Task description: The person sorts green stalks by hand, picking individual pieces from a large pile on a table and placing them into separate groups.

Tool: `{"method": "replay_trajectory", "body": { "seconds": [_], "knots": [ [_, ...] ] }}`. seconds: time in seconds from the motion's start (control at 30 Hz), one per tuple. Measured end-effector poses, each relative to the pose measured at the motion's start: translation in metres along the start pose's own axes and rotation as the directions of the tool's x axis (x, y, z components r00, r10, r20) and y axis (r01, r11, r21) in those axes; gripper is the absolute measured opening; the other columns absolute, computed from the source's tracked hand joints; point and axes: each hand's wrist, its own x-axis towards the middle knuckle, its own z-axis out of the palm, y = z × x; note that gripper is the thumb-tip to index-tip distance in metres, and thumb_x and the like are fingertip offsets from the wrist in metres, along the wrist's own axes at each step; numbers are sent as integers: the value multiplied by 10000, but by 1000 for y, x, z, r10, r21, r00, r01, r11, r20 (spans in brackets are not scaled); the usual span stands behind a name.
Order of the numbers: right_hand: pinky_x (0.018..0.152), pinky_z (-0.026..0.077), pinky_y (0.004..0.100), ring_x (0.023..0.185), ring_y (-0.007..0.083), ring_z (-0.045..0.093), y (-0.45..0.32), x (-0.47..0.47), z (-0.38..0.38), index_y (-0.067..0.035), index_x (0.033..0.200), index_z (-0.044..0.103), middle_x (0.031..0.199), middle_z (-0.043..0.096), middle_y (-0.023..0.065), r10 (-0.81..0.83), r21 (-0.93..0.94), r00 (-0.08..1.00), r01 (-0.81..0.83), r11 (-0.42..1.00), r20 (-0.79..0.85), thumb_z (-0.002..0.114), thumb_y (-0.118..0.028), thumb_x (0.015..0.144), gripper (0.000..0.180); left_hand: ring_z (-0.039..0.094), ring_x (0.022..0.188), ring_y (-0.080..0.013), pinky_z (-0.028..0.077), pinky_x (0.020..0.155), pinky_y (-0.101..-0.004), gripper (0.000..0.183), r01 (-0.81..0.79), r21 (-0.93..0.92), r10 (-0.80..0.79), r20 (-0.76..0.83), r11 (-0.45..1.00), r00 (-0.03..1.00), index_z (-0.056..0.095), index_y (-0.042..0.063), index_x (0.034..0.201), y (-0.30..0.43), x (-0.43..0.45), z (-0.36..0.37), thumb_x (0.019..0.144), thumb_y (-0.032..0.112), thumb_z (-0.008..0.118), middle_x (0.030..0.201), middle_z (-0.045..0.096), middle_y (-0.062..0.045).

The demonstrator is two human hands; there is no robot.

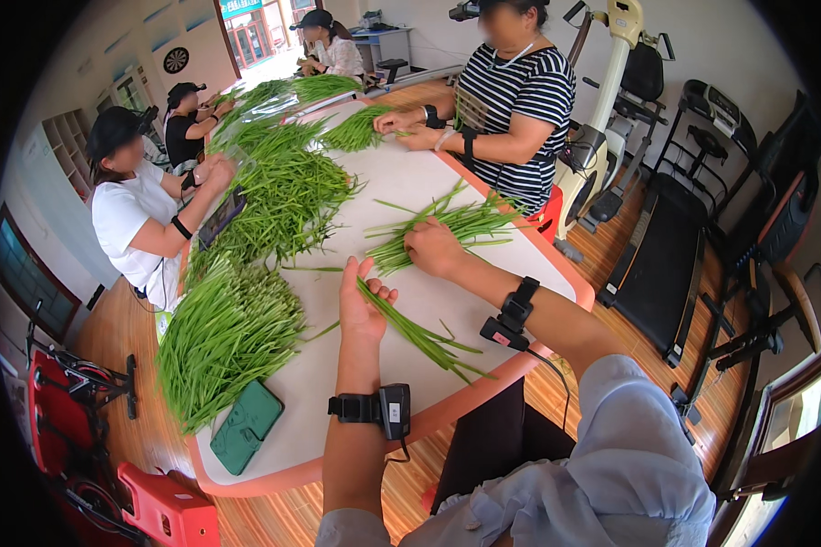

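Note:
My left hand (364, 301) holds a small bunch of long green stalks (417, 333), gripped near one end, their tips trailing towards the table's near edge. My right hand (432, 247) rests at a loose pile of similar stalks (465, 222) on the white table; its fingertips are bent down and partly hidden, so whether they pinch any stalk is unclear. Left of my left hand lies a large, neatly laid heap of green stalks (226, 335), and beyond it a looser, tangled heap (280, 198).
A green phone case (247, 427) lies at the near left corner of the table (356, 403). A person in a striped top (520, 102) handles stalks across the right side. A person in white (137, 205) sits left. A treadmill (657, 267) stands right, a red stool (171, 509) lower left.

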Motion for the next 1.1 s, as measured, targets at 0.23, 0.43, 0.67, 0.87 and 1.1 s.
{"method": "replay_trajectory", "body": {
  "seconds": [0.23, 0.43, 0.67, 0.87, 1.1],
  "knots": [
    [761, 390, 406, 851, 268, 516, -1, -7, -10, -73, 768, 546, 779, 577, 92, 10, 143, 990, 10, 990, -142, 548, -128, 694, 92, 341, 492, -102, 377, 612, -286, 265, 30, 94, -33, 26, 995, 999, 540, 117, 984, -3, 10, -11, 767, 255, 607, 550, 345, 39],
    [646, 444, 377, 672, 288, 571, -18, -26, -17, -48, 777, 544, 687, 587, 123, -119, 379, 949, 229, 897, -292, 536, -113, 712, 92, 332, 508, -91, 375, 610, -269, 201, 38, 95, -41, 28, 995, 999, 557, 134, 978, -6, 8, -5, 800, 222, 581, 561, 326, 51],
    [611, 469, 338, 666, 275, 598, -40, -50, -15, -11, 806, 555, 716, 606, 143, 25, 620, 994, 49, 783, -110, 566, -127, 731, 138, 323, 537, -84, 361, 582, -255, 197, 12, 133, -32, 154, 991, 988, 556, 115, 976, -4, 8, -8, 826, 243, 559, 580, 319, 50],
    [595, 461, 283, 631, 186, 597, -26, -46, -6, -5, 819, 584, 709, 614, 111, 29, 901, 999, -41, 431, 32, 568, -170, 766, 174, 378, 565, -97, 378, 573, -265, 212, 11, 158, -38, 167, 987, 985, 557, 77, 964, -11, 11, -5, 833, 244, 547, 607, 371, 36],
    [633, 458, 293, 628, 184, 587, -1, -62, -27, -68, 891, 616, 729, 615, 82, -96, 630, 988, -2, 776, 122, 562, -197, 782, 177, 464, 737, -149, 441, 756, -337, 230, -62, 136, 68, -34, 989, 997, 544, 66, 944, -7, 14, -13, 849, 273, 513, 787, 475, -25]
  ]
}}
